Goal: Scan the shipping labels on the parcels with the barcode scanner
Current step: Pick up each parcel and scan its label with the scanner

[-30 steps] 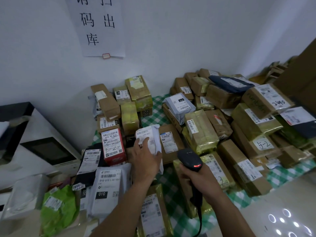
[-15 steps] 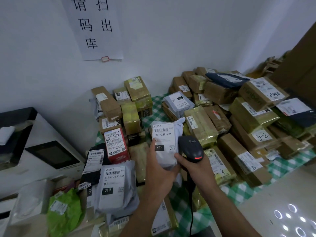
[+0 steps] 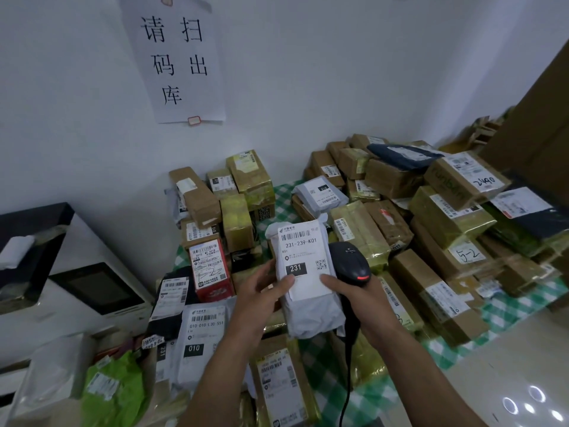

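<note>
Fingers of the left hand [image 3: 255, 300] grip a white plastic mailer parcel [image 3: 303, 263]; the right hand [image 3: 368, 300] clasps a black barcode scanner [image 3: 351, 261] beside it.

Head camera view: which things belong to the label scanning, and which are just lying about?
Job: grey plastic mailer labelled 231, black handheld barcode scanner, left hand, right hand, piled brown cardboard parcels.
Lying about: white paper wall sign, white machine with dark screen.

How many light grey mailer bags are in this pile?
3: the 231 mailer gripped by the left hand, right hand holding the scanner; the 010 mailer at lower left; the far mailer behind. Others may be buried.
</note>
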A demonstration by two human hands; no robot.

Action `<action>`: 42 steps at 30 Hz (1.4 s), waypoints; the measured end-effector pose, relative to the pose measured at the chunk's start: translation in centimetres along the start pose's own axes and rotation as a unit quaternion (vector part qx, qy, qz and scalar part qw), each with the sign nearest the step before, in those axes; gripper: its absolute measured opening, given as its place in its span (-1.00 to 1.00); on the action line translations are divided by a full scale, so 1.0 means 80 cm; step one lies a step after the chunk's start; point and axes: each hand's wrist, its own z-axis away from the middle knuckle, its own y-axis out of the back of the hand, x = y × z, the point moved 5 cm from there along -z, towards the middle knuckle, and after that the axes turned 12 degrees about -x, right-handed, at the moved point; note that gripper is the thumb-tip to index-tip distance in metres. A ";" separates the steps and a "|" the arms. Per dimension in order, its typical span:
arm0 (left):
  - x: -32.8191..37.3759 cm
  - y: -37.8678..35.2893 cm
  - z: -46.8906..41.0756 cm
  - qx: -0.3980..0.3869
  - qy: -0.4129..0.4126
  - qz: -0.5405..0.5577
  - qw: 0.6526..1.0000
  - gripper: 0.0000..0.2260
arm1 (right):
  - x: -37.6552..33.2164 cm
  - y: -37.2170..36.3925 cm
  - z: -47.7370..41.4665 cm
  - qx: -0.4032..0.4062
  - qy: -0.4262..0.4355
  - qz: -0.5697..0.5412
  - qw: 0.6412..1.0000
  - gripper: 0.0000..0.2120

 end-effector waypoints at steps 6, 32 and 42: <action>0.003 0.009 -0.002 0.056 -0.031 -0.020 0.998 -0.52 | 0.001 0.007 -0.006 0.054 0.014 0.049 0.997 -0.65; -0.009 0.033 -0.072 0.173 -0.083 -0.124 0.974 -0.44 | -0.034 -0.044 0.020 -0.066 -0.025 0.179 0.981 -0.83; -0.011 0.039 -0.074 0.175 -0.069 -0.133 0.973 -0.44 | -0.033 -0.046 0.018 -0.074 -0.028 0.168 0.983 -0.84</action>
